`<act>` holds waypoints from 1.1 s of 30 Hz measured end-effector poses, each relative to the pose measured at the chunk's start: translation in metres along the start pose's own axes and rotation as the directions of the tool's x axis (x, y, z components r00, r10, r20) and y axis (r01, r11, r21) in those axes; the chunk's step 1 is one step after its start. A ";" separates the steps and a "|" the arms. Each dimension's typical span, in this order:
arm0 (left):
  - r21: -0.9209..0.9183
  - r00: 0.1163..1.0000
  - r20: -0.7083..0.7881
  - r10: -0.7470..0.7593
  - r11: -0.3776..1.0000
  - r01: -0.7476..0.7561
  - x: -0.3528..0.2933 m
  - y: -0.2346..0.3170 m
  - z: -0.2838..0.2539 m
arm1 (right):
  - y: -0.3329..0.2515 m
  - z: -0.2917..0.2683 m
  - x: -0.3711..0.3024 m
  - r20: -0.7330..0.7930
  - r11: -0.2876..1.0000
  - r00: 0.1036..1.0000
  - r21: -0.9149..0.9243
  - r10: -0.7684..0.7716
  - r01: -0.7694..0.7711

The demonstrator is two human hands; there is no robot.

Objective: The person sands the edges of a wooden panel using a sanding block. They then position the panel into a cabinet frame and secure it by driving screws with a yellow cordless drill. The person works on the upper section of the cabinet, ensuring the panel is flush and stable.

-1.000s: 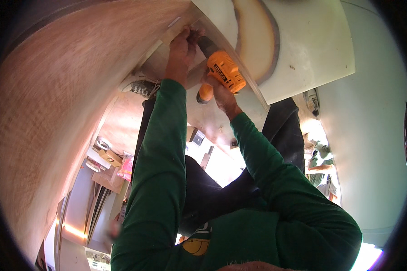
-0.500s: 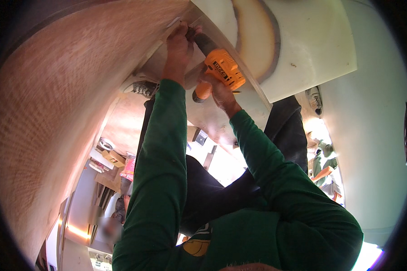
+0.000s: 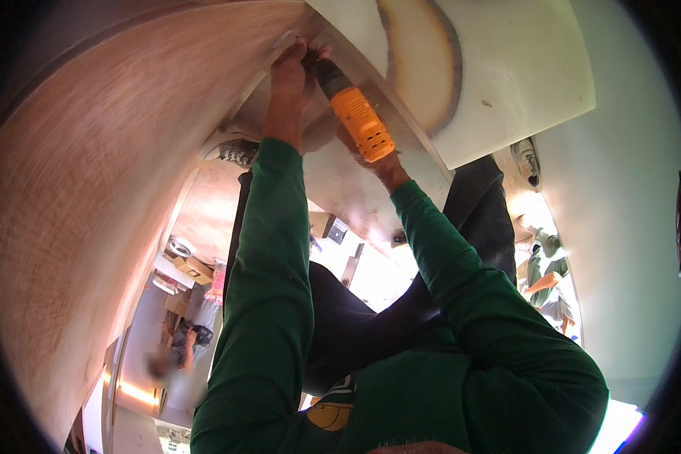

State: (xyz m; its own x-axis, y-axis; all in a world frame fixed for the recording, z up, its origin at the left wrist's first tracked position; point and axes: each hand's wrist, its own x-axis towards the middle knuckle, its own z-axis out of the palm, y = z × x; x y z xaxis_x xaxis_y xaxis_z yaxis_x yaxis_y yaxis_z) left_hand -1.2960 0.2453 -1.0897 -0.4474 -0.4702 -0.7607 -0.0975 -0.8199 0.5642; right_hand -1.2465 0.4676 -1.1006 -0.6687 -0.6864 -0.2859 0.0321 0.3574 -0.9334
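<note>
An orange cordless drill (image 3: 362, 122) with a black nose points up and left into the corner where two panels meet. Its grip is hidden beneath the body, where my right hand (image 3: 384, 168) is wrapped around it. Right by the drill's front end, my left hand (image 3: 286, 76) has its fingers drawn together close to the corner. Whatever small piece sits between those fingertips is too dark to make out. A pale strip (image 3: 284, 38) lies against the wooden panel just beyond the left fingertips.
A curved wood-grain panel (image 3: 98, 166) rises along my left. To the right, a pale board with a brown-edged arc (image 3: 522, 83) juts over my leg. A shoe (image 3: 238, 151) is near my left arm, another shoe (image 3: 526, 161) at right. Other people appear farther off, both sides.
The drill has rolled so that its top faces me and its grip is out of sight. It has shifted slightly left. My left hand stays by the corner.
</note>
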 end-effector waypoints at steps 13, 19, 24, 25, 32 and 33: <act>0.111 0.980 0.189 0.069 0.990 -0.091 -0.007 0.017 0.002 | -0.037 -0.002 0.000 0.161 0.709 0.934 0.613 0.320 -0.348; 0.247 0.993 0.086 0.080 0.964 -0.099 -0.007 0.018 0.005 | -0.036 -0.005 0.004 0.108 0.743 0.950 0.599 0.292 -0.297; 0.222 0.986 0.107 0.131 0.963 -0.152 -0.002 0.015 0.002 | -0.044 -0.010 0.009 0.125 0.642 0.949 0.710 0.288 -0.289; 0.225 0.983 0.121 0.139 0.960 -0.163 0.000 0.015 0.003 | -0.041 -0.010 0.010 0.115 0.673 0.956 0.687 0.271 -0.274; 0.137 0.990 0.129 0.061 0.987 -0.079 0.003 0.019 0.003 | -0.021 -0.008 0.010 0.119 0.830 0.973 0.509 0.196 -0.229; 0.111 0.991 0.122 0.052 0.992 -0.066 0.003 0.018 0.003 | -0.018 -0.007 0.010 0.123 0.829 0.973 0.511 0.194 -0.229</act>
State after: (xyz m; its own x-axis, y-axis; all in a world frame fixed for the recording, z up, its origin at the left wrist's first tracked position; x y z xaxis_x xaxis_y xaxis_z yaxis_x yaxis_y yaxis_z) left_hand -1.3018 0.2298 -1.0812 -0.5566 -0.4689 -0.6858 -0.1660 -0.7461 0.6449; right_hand -1.2590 0.4587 -1.0848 -0.5534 -0.6766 -0.4858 0.5594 0.1302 -0.8186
